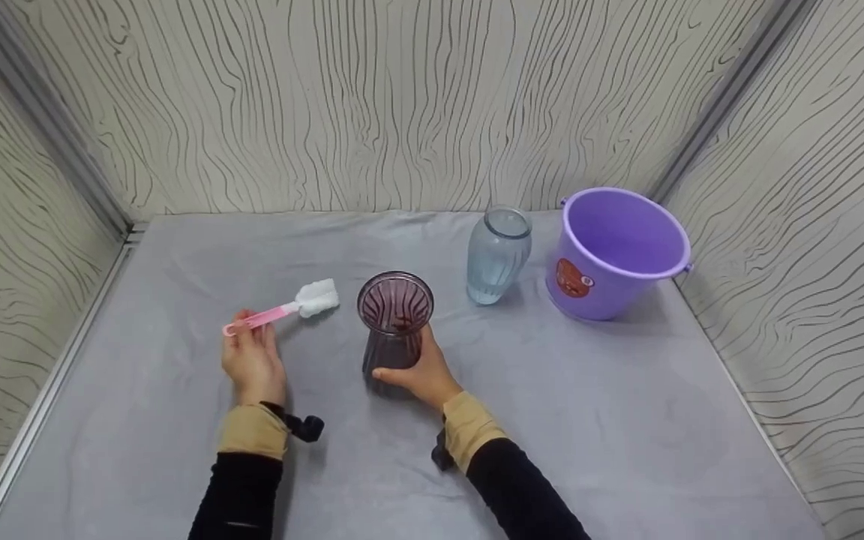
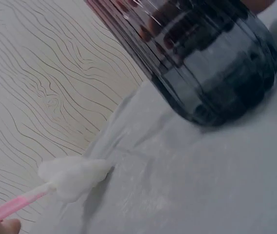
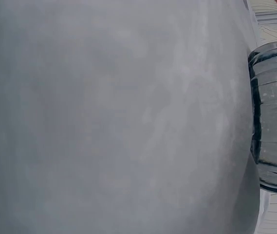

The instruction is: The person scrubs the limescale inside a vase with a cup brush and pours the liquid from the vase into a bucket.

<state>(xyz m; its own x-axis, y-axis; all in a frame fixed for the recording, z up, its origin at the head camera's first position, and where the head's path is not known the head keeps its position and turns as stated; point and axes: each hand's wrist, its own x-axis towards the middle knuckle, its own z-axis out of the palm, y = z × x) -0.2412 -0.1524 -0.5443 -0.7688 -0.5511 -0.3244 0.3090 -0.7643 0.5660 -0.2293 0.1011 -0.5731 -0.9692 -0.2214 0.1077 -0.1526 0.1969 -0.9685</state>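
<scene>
A sponge brush (image 1: pixel 318 298) with a pink handle and a white head is pinched by my left hand (image 1: pixel 254 367), at the left of the head view. Its head points right, toward a purple ribbed glass vase (image 1: pixel 391 352) with a flared mouth. My right hand (image 1: pixel 428 373) grips that vase from the right, thumb across the near side. In the left wrist view the vase's base (image 2: pixel 226 83) looks dark and thick, above and right of the white sponge head (image 2: pixel 75 179). Whether the base touches the cloth, I cannot tell. Only the lower vase (image 3: pixel 276 117) shows in the right wrist view.
A pale blue glass vase (image 1: pixel 498 262) stands upright behind and right of the purple one. Beside it, at the back right, is a purple bucket (image 1: pixel 616 292) with a red-brown sticker. Grey cloth (image 1: pixel 597 420) covers the table, and wood-patterned panels (image 1: pixel 402 112) enclose the back and sides.
</scene>
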